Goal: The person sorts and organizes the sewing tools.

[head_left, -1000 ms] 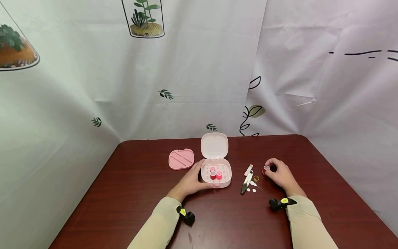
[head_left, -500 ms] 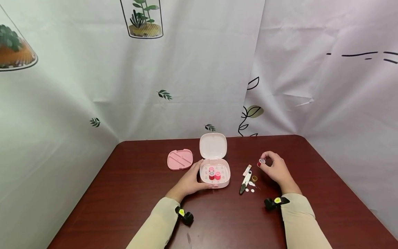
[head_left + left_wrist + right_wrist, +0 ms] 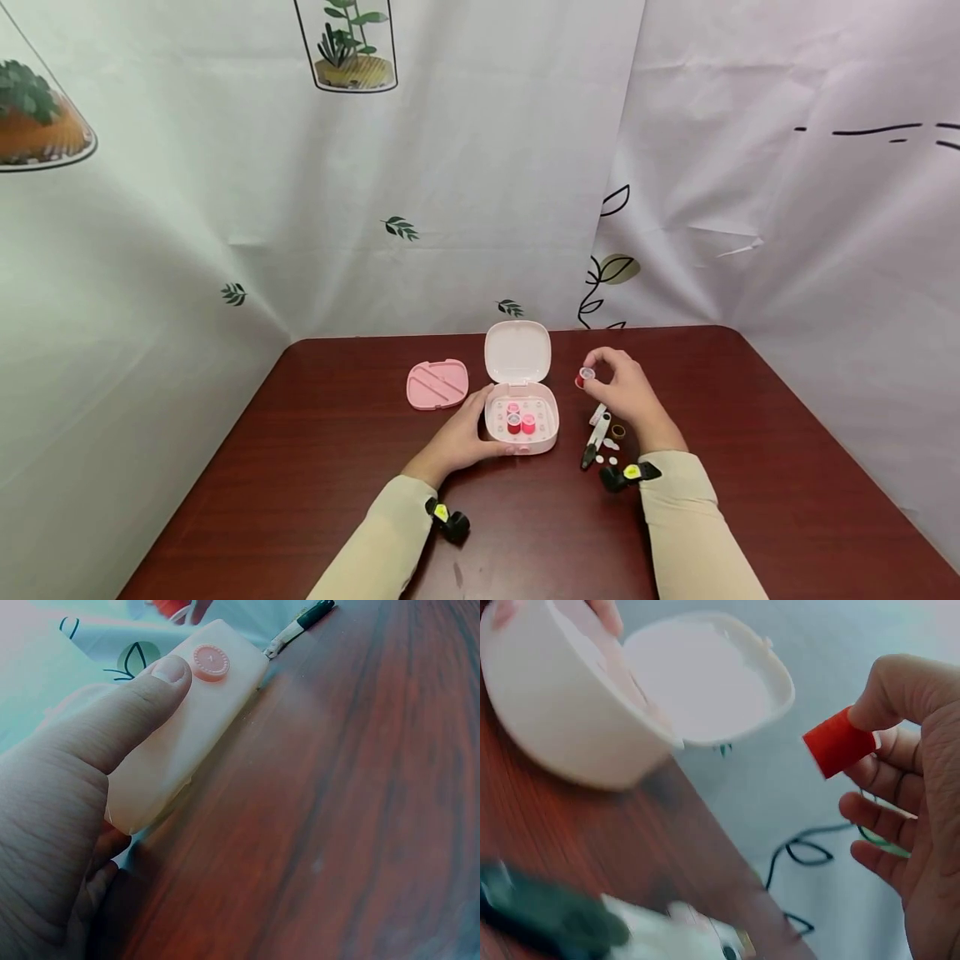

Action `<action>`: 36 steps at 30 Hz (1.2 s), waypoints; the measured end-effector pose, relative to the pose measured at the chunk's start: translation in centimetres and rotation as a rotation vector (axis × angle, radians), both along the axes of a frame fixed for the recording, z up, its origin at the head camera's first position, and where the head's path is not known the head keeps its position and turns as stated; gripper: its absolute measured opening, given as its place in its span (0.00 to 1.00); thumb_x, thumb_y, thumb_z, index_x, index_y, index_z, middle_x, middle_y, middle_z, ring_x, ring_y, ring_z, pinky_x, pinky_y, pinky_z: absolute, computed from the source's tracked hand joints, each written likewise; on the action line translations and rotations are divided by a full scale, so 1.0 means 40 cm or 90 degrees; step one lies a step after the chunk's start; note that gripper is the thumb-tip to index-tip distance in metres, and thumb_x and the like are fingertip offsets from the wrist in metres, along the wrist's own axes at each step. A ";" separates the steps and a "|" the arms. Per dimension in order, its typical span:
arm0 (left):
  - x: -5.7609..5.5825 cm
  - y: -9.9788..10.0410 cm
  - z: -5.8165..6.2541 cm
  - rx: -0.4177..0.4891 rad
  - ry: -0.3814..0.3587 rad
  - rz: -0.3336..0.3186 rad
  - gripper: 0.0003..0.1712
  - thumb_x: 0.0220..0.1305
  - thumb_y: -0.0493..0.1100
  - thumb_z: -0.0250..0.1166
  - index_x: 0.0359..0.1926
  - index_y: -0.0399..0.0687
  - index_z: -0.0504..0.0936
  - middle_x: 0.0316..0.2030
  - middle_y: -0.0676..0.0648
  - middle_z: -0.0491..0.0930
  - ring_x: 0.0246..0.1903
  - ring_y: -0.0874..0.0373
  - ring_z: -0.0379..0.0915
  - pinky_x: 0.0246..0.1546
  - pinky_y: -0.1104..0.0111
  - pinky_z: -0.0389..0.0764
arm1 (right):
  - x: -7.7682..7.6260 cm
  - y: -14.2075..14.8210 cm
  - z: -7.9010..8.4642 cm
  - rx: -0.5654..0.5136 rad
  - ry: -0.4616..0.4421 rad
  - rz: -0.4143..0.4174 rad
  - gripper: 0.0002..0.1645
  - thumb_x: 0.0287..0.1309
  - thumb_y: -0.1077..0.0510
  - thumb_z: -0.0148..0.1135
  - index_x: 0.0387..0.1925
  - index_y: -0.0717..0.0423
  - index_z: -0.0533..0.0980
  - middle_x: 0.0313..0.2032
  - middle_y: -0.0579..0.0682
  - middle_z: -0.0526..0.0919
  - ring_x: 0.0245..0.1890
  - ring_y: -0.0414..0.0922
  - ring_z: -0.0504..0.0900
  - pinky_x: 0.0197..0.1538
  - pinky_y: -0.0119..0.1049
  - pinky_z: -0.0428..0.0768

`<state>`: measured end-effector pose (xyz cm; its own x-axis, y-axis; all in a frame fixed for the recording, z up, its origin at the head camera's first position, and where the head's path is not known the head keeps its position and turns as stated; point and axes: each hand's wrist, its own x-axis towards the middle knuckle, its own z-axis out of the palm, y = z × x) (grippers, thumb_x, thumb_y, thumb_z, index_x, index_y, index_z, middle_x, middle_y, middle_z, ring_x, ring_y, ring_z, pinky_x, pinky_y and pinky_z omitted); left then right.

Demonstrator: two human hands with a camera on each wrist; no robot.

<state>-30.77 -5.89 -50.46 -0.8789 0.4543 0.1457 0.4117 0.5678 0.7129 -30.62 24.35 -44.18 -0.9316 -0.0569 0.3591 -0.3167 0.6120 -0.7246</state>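
Observation:
An open pale pink sewing box (image 3: 551, 432) stands on the table with its lid (image 3: 517, 352) raised. Three thread spools, one dark red (image 3: 513, 424) and two pink, stand among the small pegs inside. My left hand (image 3: 455, 437) grips the box from its left, thumb on the front beside the round button (image 3: 211, 662). Between thumb and fingers my right hand (image 3: 628, 392) pinches a red thread spool (image 3: 839, 742). It holds the spool in the air to the right of the box, clear of the table.
A pink divider tray (image 3: 438, 384) lies left of the box. To its right lie thread snips (image 3: 596, 440), a small white item (image 3: 597, 413), a brass-coloured ring (image 3: 618, 432) and several white buttons (image 3: 611, 444). A patterned cloth (image 3: 450, 167) hangs behind the table (image 3: 337, 467).
My right hand has lifted the red spool and carried it leftward, towards the box. The left hand has stayed on the box.

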 end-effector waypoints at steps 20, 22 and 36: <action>-0.003 -0.003 -0.004 0.011 -0.001 0.000 0.66 0.44 0.65 0.80 0.79 0.50 0.56 0.75 0.46 0.58 0.72 0.52 0.58 0.71 0.53 0.61 | -0.011 -0.167 -0.001 0.010 -0.176 0.051 0.11 0.57 0.57 0.71 0.40 0.55 0.79 0.34 0.51 0.80 0.35 0.47 0.75 0.36 0.37 0.76; -0.003 -0.003 -0.004 0.008 -0.001 0.000 0.67 0.45 0.65 0.80 0.79 0.50 0.55 0.76 0.45 0.58 0.72 0.52 0.57 0.71 0.53 0.61 | -0.010 -0.177 -0.004 0.009 -0.193 0.046 0.11 0.56 0.57 0.71 0.39 0.55 0.79 0.32 0.50 0.80 0.34 0.46 0.76 0.36 0.36 0.76; 0.002 -0.003 -0.004 0.013 -0.008 -0.002 0.67 0.45 0.65 0.80 0.79 0.49 0.54 0.75 0.46 0.58 0.71 0.51 0.59 0.71 0.52 0.62 | -0.009 -0.195 -0.023 0.065 -0.190 0.034 0.09 0.57 0.66 0.66 0.41 0.57 0.82 0.32 0.49 0.81 0.34 0.46 0.77 0.41 0.39 0.79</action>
